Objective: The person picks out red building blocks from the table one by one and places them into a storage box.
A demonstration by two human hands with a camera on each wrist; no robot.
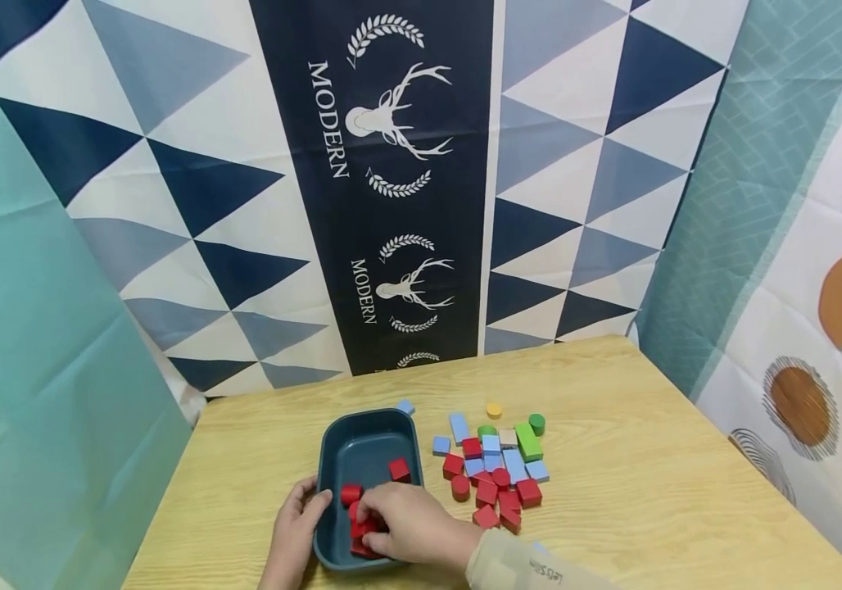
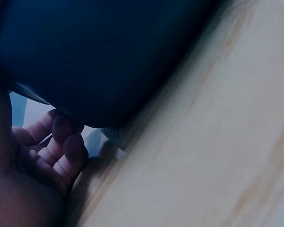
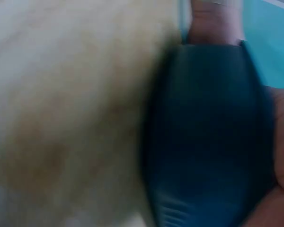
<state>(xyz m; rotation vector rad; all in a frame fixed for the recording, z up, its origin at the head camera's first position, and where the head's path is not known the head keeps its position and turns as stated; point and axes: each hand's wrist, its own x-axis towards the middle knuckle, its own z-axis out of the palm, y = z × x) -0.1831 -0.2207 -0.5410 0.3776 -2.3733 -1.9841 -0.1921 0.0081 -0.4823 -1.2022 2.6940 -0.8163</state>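
Left hand [image 1: 294, 523] clamps the tray's [image 1: 369, 457] left side; right hand [image 1: 415, 521], grip unclear, touches red blocks [image 1: 358, 531] inside, likely light, stiff, best pinched sideways.

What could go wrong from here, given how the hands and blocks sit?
The right hand works in close among red blocks bunched at the tray's near end, so it could knock neighbours as it moves.

The left hand steadies only the left side of the tray; a push from inside might slide it.

If it slides back, it could bump the light blue block near its far right corner.
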